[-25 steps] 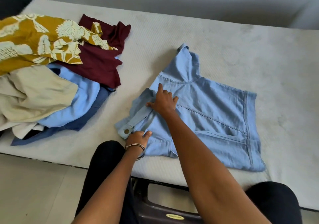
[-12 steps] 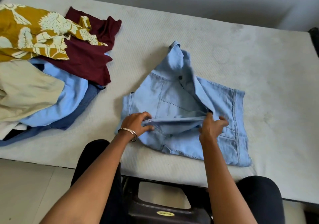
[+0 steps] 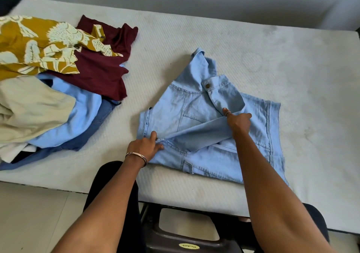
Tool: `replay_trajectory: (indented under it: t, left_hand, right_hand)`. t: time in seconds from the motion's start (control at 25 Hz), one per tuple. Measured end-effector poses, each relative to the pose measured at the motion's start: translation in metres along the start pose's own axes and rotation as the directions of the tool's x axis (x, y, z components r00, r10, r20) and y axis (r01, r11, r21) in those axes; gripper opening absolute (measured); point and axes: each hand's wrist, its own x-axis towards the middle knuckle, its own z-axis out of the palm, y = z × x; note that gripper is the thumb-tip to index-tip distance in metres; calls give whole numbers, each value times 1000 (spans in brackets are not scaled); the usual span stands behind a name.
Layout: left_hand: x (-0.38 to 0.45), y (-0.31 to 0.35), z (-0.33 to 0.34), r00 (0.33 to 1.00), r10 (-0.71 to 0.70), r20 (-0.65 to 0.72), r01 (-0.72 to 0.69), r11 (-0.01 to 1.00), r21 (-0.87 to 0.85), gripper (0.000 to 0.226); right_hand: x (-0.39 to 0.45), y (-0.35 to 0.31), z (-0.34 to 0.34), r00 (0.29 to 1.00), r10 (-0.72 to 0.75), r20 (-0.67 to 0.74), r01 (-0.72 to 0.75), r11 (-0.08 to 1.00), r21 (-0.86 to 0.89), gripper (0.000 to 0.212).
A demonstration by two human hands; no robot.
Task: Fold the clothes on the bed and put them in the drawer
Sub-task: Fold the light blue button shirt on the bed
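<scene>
Denim shirt lies flat on the bed, near its front edge. Left hand pinches a fold at the shirt's lower left; right hand grips the same fold's far end, lifting it slightly. Unfolded clothes are heaped well to the left.

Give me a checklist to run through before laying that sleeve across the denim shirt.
1. Left hand pinches the cuff end of the sleeve: ok.
2. Right hand grips the sleeve's other end: ok.
3. Sleeve stretched fairly straight between the hands: ok.
4. Denim shirt flat underneath: not ok, the collar flap by the button is folded over and the body is rumpled.
5. Shirt fully on the bed: ok, though its near hem lies close to the edge.
6. Pile of unfolded clothes apart from the shirt: ok.
7. Drawer ready: cannot tell, none in view.
</scene>
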Motion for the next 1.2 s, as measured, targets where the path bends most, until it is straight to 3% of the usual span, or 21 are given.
replay_trajectory:
  t: [0.04, 0.12, 0.16, 0.2, 0.24, 0.28, 0.32, 0.4, 0.48, 0.56, 0.64, 0.72, 0.76, 0.8, 0.84, 0.88, 0.92, 0.96, 1.04, 1.12, 1.2]
  left_hand:
    - [0, -3, 1, 999, 12, -30, -10, 999, 49, 50]
    - [-3, -4, 10, 951, 123, -284, -58, 973, 225, 56]
    - [-7, 2, 17, 874, 209, -438, -78, 951, 300, 51]
    - [-9, 13, 25, 756, 322, -569, -133, 928, 349, 37]
    - [-11, 27, 33, 646, 438, -626, -244, 895, 374, 22]
    - [-14, 41, 40, 561, 553, -615, -385, 833, 398, 15]
    - [-15, 52, 46, 541, 632, -554, -510, 771, 382, 17]
    - [-13, 59, 58, 671, 634, -385, -592, 770, 236, 29]
    - [-13, 57, 60, 861, 434, -266, -426, 900, 90, 31]
    - [-14, 64, 56, 950, 249, -189, -244, 968, 53, 22]
    - [-16, 75, 48, 989, 131, -74, -131, 991, 7, 32]
    - [-13, 83, 34, 999, 40, 7, -39, 997, -67, 43]
    - [-10, 85, 24, 998, -42, 41, 49, 981, -190, 43]
    - [-5, 85, 14, 983, -162, 90, 185, 870, -458, 39]
    - [-4, 85, 7, 949, -253, 189, 308, 606, -733, 35]
    - [-7, 88, 1, 907, -258, 332, 390, 218, -895, 32]
    - [-11, 90, -7, 879, -201, 432, 414, -127, -902, 31]
    - [-12, 90, -11, 871, -153, 466, 392, -354, -849, 34]
    - [-5, 90, -8, 869, -135, 476, 326, -569, -755, 44]
    - [0, 93, -5, 839, -212, 500, 277, -626, -729, 43]
    - [2, 93, -3, 827, -300, 475, 166, -677, -717, 26]
  right_hand:
    - [7, -4, 0, 999, 32, 7, -32, 999, 28, 71]
    - [12, -14, -4, 995, 69, 78, -88, 953, 289, 38]
    - [11, -18, -6, 989, 52, 139, -109, 895, 433, 26]
    - [6, -23, -8, 978, 9, 206, -127, 814, 567, 21]
    - [-1, -28, -10, 964, -60, 260, -139, 719, 682, 22]
    - [-16, -32, -14, 942, -154, 298, -146, 611, 778, 23]
    - [-30, -35, -19, 919, -249, 305, -147, 501, 853, 21]
    - [-65, -34, -37, 854, -452, 257, -130, 294, 947, 17]
    - [-89, -20, -65, 806, -540, 244, -192, 151, 970, 15]
    - [-92, 9, -96, 816, -547, 186, -216, 10, 976, 27]
    - [-77, 49, -122, 904, -402, 144, -183, -59, 981, 11]
    - [-57, 94, -137, 961, -149, 234, -226, 70, 972, 64]
    - [-48, 114, -144, 957, 6, 291, -289, 140, 947, 84]
    - [-43, 128, -147, 941, 115, 319, -337, 194, 921, 92]
    - [-39, 140, -151, 923, 175, 343, -378, 236, 895, 84]
    - [-40, 144, -154, 908, 219, 358, -405, 230, 885, 65]
    - [-39, 146, -155, 889, 265, 373, -430, 203, 880, 45]
    - [-39, 147, -157, 873, 294, 388, -446, 164, 880, 32]
    - [-37, 144, -162, 899, 232, 371, -401, 98, 911, 21]
    - [-47, 135, -173, 955, 72, 287, -291, 51, 955, 27]
    - [-49, 133, -178, 983, -21, 184, -185, -31, 982, 32]
